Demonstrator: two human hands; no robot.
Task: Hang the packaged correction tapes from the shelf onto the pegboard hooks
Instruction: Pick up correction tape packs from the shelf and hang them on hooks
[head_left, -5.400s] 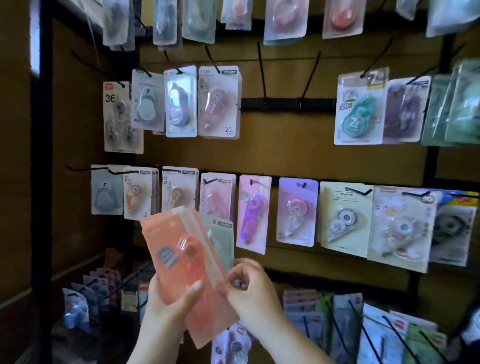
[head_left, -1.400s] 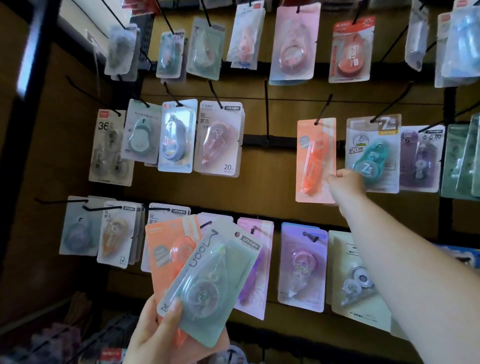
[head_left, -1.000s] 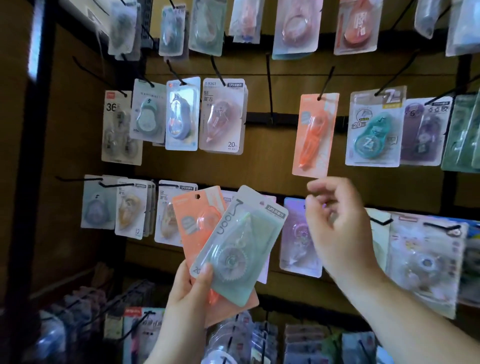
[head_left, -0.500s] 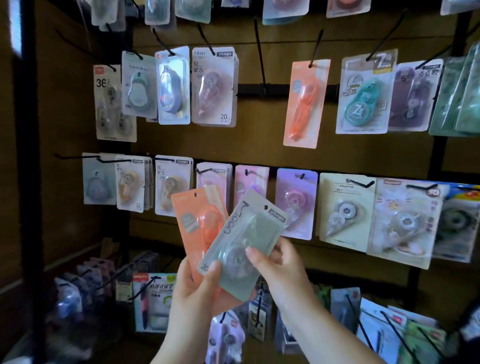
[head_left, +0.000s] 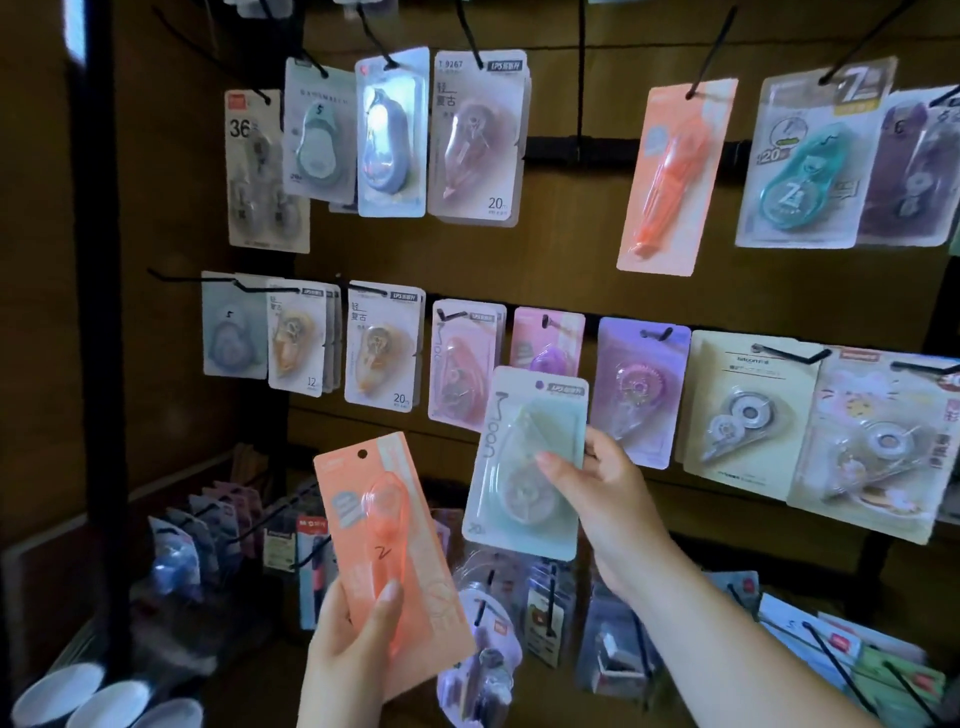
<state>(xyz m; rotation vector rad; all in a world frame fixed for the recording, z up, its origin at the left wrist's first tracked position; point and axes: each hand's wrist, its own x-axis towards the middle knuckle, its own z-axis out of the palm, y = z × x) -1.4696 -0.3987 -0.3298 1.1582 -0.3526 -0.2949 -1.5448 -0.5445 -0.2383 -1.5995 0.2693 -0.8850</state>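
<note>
The left hand (head_left: 343, 660) shows only its thumb on the orange correction tape package (head_left: 384, 535), with the fingers hidden behind the card. The right hand (head_left: 608, 504) likewise hides most of its fingers behind the mint correction tape package (head_left: 524, 467), which covers the lower half of a pink hanging package (head_left: 545, 338). The lower packages (head_left: 208, 540) are blurred past reading, 3 white cups (head_left: 104, 699) are cut by the bottom edge, and the dark purple package (head_left: 919, 166) runs off the right edge.

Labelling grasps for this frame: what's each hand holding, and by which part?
The left hand grips the orange pack at its bottom end, thumb in front. The right hand pinches the mint-green pack at its right edge, thumb on the blister.
</note>
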